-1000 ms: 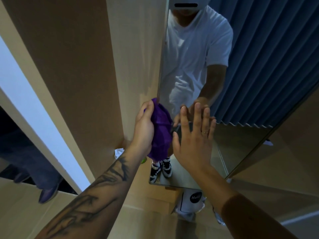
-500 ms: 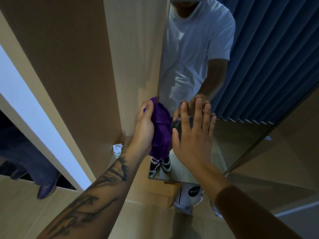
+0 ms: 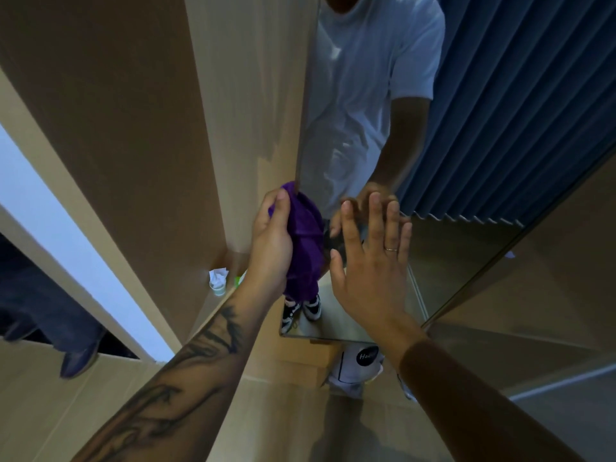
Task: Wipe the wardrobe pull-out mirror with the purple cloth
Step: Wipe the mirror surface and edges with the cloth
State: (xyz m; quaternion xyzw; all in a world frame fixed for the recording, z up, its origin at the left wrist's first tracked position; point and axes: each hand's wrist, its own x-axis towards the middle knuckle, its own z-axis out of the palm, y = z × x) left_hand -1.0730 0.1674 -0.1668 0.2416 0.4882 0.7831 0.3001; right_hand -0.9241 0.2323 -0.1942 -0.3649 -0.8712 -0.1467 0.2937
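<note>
The tall, narrow pull-out mirror (image 3: 350,105) stands in the middle of the head view, reflecting a person in a white T-shirt and blue curtains. My left hand (image 3: 271,241) grips the bunched purple cloth (image 3: 305,241) against the mirror's left edge, low down. To the right of it, my right hand (image 3: 370,261) lies flat on the glass with straight, spread fingers and a ring on one finger. The cloth hides part of the mirror's edge.
Beige wardrobe panels (image 3: 140,135) rise on the left, with a small cup of white tissue (image 3: 218,281) on a shelf below. A white bag (image 3: 358,368) sits on the floor under the mirror. A wooden panel (image 3: 566,278) stands on the right.
Both hands hold about the same spots on the mirror. The view has tilted slightly downward, so less of the reflected person's upper body shows.
</note>
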